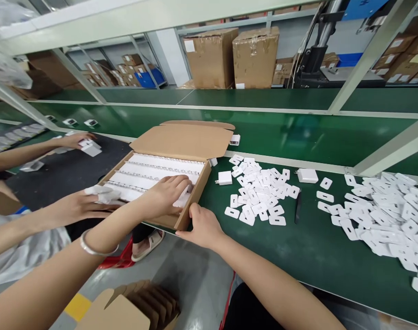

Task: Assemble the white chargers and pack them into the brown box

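An open cardboard box (198,188) with its lid folded back holds rows of white pieces between white dividers (157,170). My left hand (165,195), a bangle on its wrist, reaches into the box's near right corner. Its fingers are closed around a white charger (184,196), partly covered by them. Outside that corner, my right hand (205,225) grips the box wall, thumb along the front side. Right of the box lies a heap of white slotted plates (260,188), with a white plug charger (225,178) beside it.
A co-worker's hands (85,206) are at the box's left side and over a black mat (57,174). Black tweezers (298,207), another charger (307,175) and a larger plate heap (391,211) lie rightward. Folded cartons (133,307) stand below the bench edge.
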Motion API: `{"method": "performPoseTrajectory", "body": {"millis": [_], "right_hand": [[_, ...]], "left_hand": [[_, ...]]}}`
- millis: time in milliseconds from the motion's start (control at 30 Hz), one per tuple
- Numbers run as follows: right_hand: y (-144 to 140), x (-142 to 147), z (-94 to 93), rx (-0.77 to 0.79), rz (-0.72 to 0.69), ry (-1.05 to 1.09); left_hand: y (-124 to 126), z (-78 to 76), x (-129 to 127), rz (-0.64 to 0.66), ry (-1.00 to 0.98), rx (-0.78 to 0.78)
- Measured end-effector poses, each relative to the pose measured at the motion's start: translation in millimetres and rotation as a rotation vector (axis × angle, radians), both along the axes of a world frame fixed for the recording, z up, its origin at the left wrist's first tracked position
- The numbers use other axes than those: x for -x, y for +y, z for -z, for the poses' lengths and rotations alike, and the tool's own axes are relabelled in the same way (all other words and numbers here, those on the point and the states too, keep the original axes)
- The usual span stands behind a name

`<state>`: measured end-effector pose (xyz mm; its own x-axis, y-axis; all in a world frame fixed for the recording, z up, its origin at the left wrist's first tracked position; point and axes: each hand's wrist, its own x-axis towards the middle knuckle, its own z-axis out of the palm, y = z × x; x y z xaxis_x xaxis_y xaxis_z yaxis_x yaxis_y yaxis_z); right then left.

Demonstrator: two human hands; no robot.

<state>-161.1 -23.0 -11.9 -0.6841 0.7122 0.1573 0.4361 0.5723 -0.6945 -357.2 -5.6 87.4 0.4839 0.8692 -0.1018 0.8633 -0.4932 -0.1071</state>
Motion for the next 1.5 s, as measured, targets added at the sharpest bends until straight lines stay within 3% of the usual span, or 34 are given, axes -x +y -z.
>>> {"method": "performPoseTrajectory", "body": {"millis": [100,267,533,633,833,933,1033,1167,1267,1500], "right_hand": [[-0.6,1.2,2.2,-0.008,0.000,0.029],[-1.9,0.6,1.6,-0.036,-0.014,0.038],[-1.9,-1.1,-0.2,-0.040,-0.031,0.041],[-2.2,-0.7,0.6,-0.044,-0.033,0.041],[-3.7,-0.2,1.2,-0.073,-0.027,0.047],[-4.1,-0.2,1.5,-0.078,-0.027,0.038],[-3.6,0.3,1.9,-0.065,-0.029,0.038],[-2.8,1.2,2.7,-0.051,-0.031,0.044],[-3.1,1.6,3.1,-0.060,-0.031,0.040],[-5.0,1.1,3.7,-0.069,-0.031,0.037]], "left_hand": [[-13.9,4.8,-2.0,0.025,-0.008,-0.099],[-22.0,12.2,2.7,-0.002,-0.093,-0.134],[6.9,-4.5,-6.5,-0.057,0.004,0.136],[10.1,-3.8,-7.4,-0.063,-0.040,0.175],[-2.4,26.4,-18.3,-0.099,-0.023,-0.037],[-10.6,33.2,-23.6,-0.131,-0.014,-0.186],[-14.3,25.6,-19.8,-0.159,-0.068,-0.259],[-9.8,12.8,-6.6,-0.201,-0.113,-0.160],[-2.1,11.7,-3.2,-0.223,-0.089,-0.098],[8.4,7.2,-23.7,-0.380,0.044,-0.042]]}}
